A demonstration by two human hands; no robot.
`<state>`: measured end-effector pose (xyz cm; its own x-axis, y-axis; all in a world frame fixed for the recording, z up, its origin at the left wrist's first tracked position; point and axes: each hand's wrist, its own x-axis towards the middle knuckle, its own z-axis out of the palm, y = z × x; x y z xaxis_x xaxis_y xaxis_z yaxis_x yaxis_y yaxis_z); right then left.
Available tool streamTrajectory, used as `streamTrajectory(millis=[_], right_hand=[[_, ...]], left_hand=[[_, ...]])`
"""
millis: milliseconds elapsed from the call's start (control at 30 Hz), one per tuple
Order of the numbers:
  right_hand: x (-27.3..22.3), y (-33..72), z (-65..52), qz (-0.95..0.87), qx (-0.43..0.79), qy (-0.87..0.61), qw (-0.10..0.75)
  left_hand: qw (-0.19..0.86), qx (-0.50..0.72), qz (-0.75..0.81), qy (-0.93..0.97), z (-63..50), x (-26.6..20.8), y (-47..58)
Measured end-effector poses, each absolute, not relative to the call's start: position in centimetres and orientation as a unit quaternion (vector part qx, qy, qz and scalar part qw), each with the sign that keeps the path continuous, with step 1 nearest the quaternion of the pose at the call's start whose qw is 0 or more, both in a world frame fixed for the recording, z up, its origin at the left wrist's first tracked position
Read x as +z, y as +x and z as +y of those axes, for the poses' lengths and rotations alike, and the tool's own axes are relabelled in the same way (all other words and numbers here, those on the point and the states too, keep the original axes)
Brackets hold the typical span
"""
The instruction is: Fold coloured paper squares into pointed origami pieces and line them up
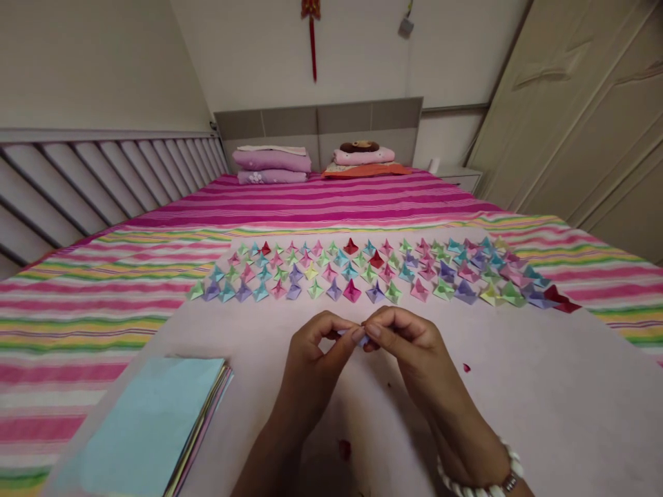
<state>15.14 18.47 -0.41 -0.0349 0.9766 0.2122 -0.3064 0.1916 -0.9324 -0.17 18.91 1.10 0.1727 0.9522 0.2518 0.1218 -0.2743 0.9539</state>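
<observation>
1. Nearest, at the lower left: a flat stack of square paper sheets (150, 428), pale blue on top, thin coloured edges showing along its right side, lying on a smooth pale board (543, 400).
2. At the lower right: a bracelet of white beads (479, 480) around the right wrist.
3. Just above: left hand (315, 359) and right hand (409, 345) meeting fingertip to fingertip over the board, fingers curled and pinched together on a small lilac paper piece (362, 338), mostly hidden, only a sliver showing between thumbs and forefingers.
4. Beyond the hands: rows of small folded paper pieces (362, 273), pointed and creased, in pink, green, blue, purple, red.
5. Farther: striped bedsheet (321, 200), folded pillows (272, 166), padded grey headboard (321, 124).
</observation>
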Motion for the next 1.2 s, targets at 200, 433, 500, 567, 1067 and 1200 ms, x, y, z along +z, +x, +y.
streamTrajectory(millis=[200, 433, 500, 567, 1067, 1200], right_hand=[[-0.8, 15.3, 18.6, -0.474, 0.507, -0.368, 0.619], [-0.7, 15.4, 18.6, -0.476, 0.544, -0.379, 0.577], [-0.7, 15.4, 18.6, -0.481, 0.536, -0.376, 0.583], [-0.7, 15.5, 18.5, -0.49, 0.521, -0.377, 0.588], [-0.7, 14.8, 18.6, -0.463, 0.523, -0.402, 0.591], [-0.7, 14.6, 18.7, -0.439, 0.552, -0.406, 0.581]], left_hand=[[0.517, 0.473, 0.399, 0.591, 19.2, 0.7, -0.7], [0.47, 0.484, 0.42, 0.607, 18.7, 1.3, -0.6], [0.46, 0.488, 0.421, 0.611, 18.6, 1.4, -0.5], [0.462, 0.488, 0.422, 0.609, 18.7, 1.4, -0.4], [0.554, 0.487, 0.411, 0.536, 19.4, 0.1, -0.2], [0.573, 0.493, 0.427, 0.496, 19.8, -0.2, -0.2]])
